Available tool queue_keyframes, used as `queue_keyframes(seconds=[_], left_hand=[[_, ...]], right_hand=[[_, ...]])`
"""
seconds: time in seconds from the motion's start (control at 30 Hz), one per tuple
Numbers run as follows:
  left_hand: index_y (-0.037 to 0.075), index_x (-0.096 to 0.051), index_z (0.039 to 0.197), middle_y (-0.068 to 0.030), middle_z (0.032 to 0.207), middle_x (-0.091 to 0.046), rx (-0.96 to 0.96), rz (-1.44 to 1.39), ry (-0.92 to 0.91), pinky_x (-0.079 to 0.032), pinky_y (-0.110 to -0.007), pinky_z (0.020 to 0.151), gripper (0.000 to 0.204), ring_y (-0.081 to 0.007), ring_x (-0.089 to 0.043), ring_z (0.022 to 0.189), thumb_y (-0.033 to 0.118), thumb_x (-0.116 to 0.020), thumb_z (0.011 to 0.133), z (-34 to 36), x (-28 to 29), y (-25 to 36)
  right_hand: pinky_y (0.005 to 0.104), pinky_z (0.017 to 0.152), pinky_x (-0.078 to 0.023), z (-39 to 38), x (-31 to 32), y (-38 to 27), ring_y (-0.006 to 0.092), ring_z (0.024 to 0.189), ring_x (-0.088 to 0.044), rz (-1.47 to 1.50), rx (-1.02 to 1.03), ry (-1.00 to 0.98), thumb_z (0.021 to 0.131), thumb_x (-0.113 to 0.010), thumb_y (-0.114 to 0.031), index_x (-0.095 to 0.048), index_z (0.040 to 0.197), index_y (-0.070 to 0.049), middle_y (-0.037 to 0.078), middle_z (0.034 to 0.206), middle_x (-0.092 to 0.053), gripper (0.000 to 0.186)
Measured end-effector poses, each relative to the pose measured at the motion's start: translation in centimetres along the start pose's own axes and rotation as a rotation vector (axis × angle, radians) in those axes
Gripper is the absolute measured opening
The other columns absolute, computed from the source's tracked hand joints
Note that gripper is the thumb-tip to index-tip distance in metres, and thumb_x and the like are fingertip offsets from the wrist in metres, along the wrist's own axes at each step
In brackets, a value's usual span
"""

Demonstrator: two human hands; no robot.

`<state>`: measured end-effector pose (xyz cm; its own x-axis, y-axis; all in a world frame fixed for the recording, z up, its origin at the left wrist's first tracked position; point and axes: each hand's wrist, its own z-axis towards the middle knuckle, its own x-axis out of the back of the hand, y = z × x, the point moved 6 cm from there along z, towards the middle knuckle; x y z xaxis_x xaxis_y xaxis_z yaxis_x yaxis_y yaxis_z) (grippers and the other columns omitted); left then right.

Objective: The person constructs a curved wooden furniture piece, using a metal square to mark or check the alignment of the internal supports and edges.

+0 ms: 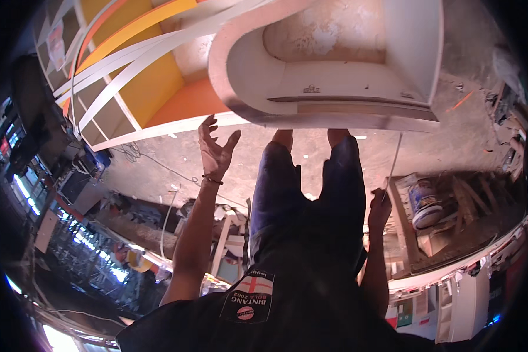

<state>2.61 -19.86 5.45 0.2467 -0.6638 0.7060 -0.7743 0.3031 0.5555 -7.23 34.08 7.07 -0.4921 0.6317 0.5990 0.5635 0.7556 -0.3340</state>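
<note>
left hand [216, 154] spread near cabinet [185, 104]; right hand [380, 212] grips thin rod [395, 157]

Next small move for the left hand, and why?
Probably rest the left hand on the pale front edge of the orange-and-yellow shelf unit, to steady it. That hand is open and holds nothing, fingertips close to the edge; contact is unclear. The right hand seems occupied with a thin rod.

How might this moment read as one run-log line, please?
left hand: open, near cabinet | right hand: holding thin stick | white strips: lying across cabinet
</note>
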Motion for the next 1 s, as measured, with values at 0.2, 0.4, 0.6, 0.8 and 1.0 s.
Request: queue_keyframes(seconds=[0.2,0.4,0.6,0.8,1.0], left_hand=[[0.008,-0.047,0.132,-0.0076,0.124,-0.058,0.596,-0.572,0.009,-0.053,-0.037,0.087,0.057,-0.0193,-0.061,0.109,0.021,-0.085,0.091,4.5,-7.0,-3.3],[0.005,-0.048,0.125,-0.0112,0.121,-0.061,0.772,-0.499,0.229,-0.055,-0.045,0.095,0.051,-0.0264,-0.062,0.114,-0.003,-0.077,0.084,6.5,-9.1,-1.1],[0.005,-0.041,0.136,-0.0130,0.129,-0.057,0.639,-0.200,0.352,-0.056,-0.042,0.103,0.074,-0.0303,-0.061,0.122,-0.015,-0.078,0.075,6.9,-10.4,-1.8],[0.005,-0.037,0.142,-0.0124,0.132,-0.055,0.674,-0.070,0.391,-0.056,-0.044,0.107,0.083,-0.0313,-0.060,0.123,-0.016,-0.079,0.073,7.2,-10.8,-1.9],[-0.004,-0.037,0.139,-0.0171,0.131,-0.053,0.611,0.032,0.366,-0.055,-0.042,0.105,0.094,-0.0312,-0.060,0.118,-0.003,-0.093,0.064,8.1,-12.0,0.0]], right_hand=[[0.0507,0.099,-0.049,-1.9,-10.8,1.6,0.0431,0.093,-0.063,-0.200,-0.108,-0.173,0.102,-0.063,-0.026,-0.064,0.100,0.002,0.023,0.091,-0.065,0.027],[0.0607,0.120,-0.033,-0.2,-9.6,0.4,0.0529,0.099,-0.060,-0.229,-0.045,-0.213,0.079,-0.071,-0.006,-0.063,0.097,-0.001,0.023,0.084,-0.062,0.021],[0.0492,0.081,-0.047,0.7,-7.5,0.5,0.0414,0.084,-0.061,-0.189,-0.064,-0.310,0.079,-0.073,-0.010,-0.065,0.098,-0.004,0.016,0.082,-0.062,0.022],[0.0467,0.075,-0.045,1.5,-5.9,-0.2,0.0354,0.075,-0.059,-0.136,0.131,-0.321,0.074,-0.070,-0.008,-0.066,0.095,-0.008,0.011,0.077,-0.060,0.022],[0.0466,0.079,-0.044,2.0,-5.9,-0.1,0.0316,0.071,-0.058,-0.008,0.136,-0.340,0.080,-0.067,-0.010,-0.064,0.097,-0.007,0.011,0.076,-0.058,0.018]])
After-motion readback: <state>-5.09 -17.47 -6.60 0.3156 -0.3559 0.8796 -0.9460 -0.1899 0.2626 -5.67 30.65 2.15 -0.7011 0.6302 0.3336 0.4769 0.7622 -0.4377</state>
